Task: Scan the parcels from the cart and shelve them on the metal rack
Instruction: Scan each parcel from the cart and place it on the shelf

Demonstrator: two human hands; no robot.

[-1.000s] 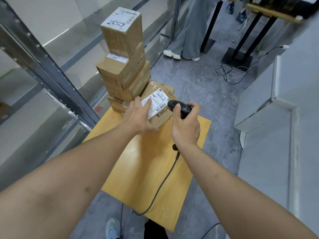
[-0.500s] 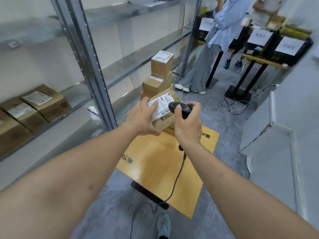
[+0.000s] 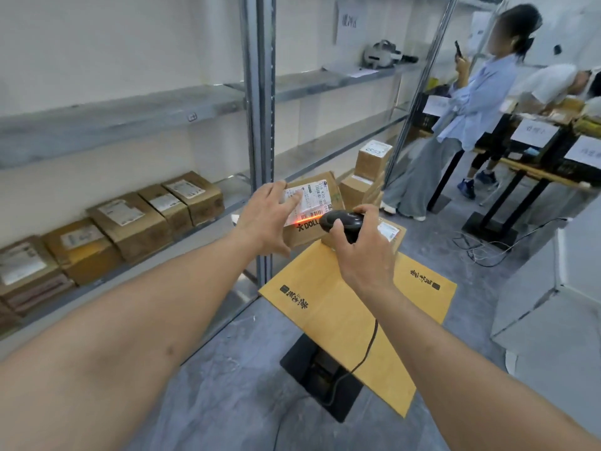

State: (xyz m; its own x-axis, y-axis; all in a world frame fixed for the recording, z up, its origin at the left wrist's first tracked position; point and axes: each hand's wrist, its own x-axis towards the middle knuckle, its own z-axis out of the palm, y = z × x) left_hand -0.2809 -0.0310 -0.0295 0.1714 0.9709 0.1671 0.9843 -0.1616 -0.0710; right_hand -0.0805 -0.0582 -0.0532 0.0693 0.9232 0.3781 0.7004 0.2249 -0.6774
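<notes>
Left hand [image 3: 267, 216] gripping a box [image 3: 312, 208] above the cart [image 3: 351, 307], fingers over its label [image 3: 305, 198], small print unreadable; "DOLL" legible, rest hidden behind the scanner [image 3: 343, 222] gripped in right hand [image 3: 362, 252].

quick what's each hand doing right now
Left hand: holds the labelled cardboard parcel, fingers spread over its label.
Right hand: grips the black barcode scanner.
</notes>
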